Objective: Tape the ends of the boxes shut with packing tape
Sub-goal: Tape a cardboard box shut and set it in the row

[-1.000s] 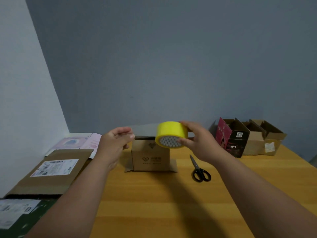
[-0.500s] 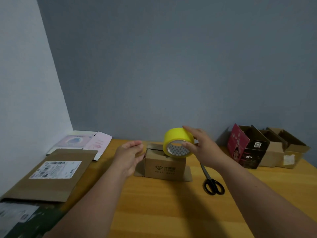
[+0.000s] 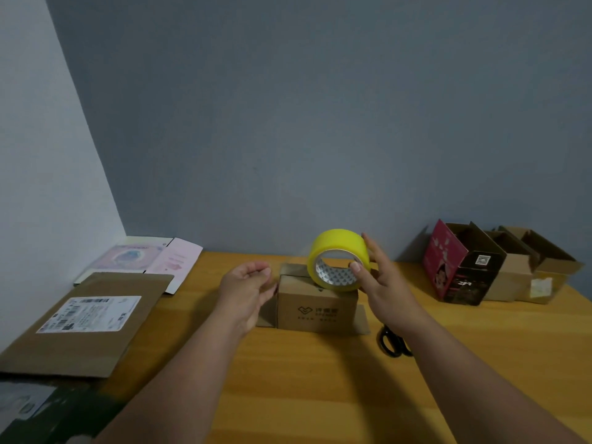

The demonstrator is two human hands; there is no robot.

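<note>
Scissors [image 3: 392, 344] are lying on the worktop [image 3: 320, 395], partly hidden by the right forearm. Left hand [image 3: 248, 288] is being held loosely curled, grasping nothing, just left of the small box [image 3: 315, 310]. Yellow tape roll [image 3: 338, 259] is being gripped by the right hand [image 3: 381, 283] at the box top. Open boxes [image 3: 499, 267] are sitting far right.

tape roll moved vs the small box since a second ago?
Yes. The yellow tape roll, held by the right hand, has come down and toward the right end of the small brown box; earlier it was raised above the box's top.
</note>
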